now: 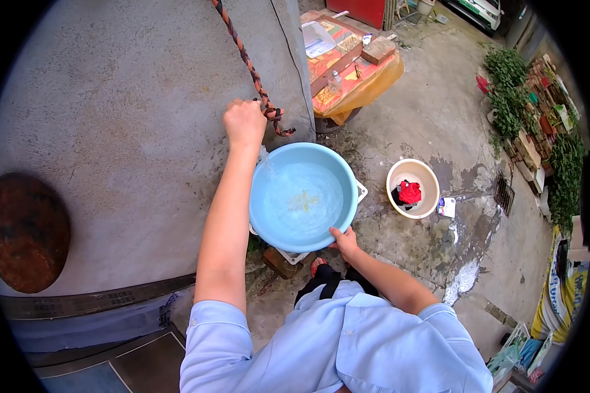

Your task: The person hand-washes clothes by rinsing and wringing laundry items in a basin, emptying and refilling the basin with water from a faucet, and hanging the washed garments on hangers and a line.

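A light blue plastic basin with clear water in it rests on a white stand, whose corners show past its rim. Some yellowish bits lie in the water near the middle. My right hand grips the basin's near right rim, thumb on top. By the grey wall, my left hand is closed in a fist above the basin's far left edge; what it holds is hidden. Just below it, water runs down into the basin. A braided red and black rope hangs beside this fist, its knotted end free.
To the right, a cream bucket holds red and dark cloth, with a small white and purple packet beside it. A covered table with bricks stands ahead. A brown round object is at the left; plants grow far right.
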The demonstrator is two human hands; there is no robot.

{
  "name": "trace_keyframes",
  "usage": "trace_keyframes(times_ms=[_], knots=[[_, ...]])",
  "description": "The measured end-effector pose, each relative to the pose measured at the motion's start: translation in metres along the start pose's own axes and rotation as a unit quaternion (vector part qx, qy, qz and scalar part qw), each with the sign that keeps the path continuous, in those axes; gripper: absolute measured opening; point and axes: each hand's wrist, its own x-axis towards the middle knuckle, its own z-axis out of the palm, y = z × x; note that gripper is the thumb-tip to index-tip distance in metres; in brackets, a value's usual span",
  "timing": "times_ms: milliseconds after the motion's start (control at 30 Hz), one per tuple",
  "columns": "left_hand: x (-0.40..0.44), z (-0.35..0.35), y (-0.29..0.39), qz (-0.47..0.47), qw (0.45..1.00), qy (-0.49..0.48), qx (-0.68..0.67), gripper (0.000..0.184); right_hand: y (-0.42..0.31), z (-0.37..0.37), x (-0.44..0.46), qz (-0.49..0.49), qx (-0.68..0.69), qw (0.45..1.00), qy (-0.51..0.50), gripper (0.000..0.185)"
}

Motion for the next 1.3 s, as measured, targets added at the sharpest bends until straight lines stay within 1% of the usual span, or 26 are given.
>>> trace_keyframes(times_ms=[233, 333, 400, 1033, 1300], knots=[[-0.0005, -0.0004, 0.0002, 0.009, 1.0, 0.004, -0.003, 0.028, 0.0004, -0.0003, -0.0002, -0.001, -0.002, 1.0, -0.005, 0.041], [-0.0003, -0.007, 0.0016, -0.015, 0.999, 0.002, -0.034, 0.025, -0.0008, 0.0007, -0.0017, -0.006, 0.0, 1.0, 0.0, 0.041], [-0.0003, -0.0056, 0.0007, -0.005, 0.999, 0.013, -0.031, 0.026, 0.0001, -0.0003, -0.0006, -0.005, -0.006, 1.0, -0.006, 0.042], [-0.0001, -0.0074, 0.0018, -0.009, 1.0, 0.002, -0.027, 0.027, -0.0057, 0.0044, -0.0055, -0.011, 0.011, 1.0, 0.003, 0.04], [-0.0006, -0.0009, 0.0016, -0.005, 1.0, 0.003, 0.001, 0.029, -0.0033, 0.0039, -0.0029, -0.01, 0.01, 1.0, 0.008, 0.04]])
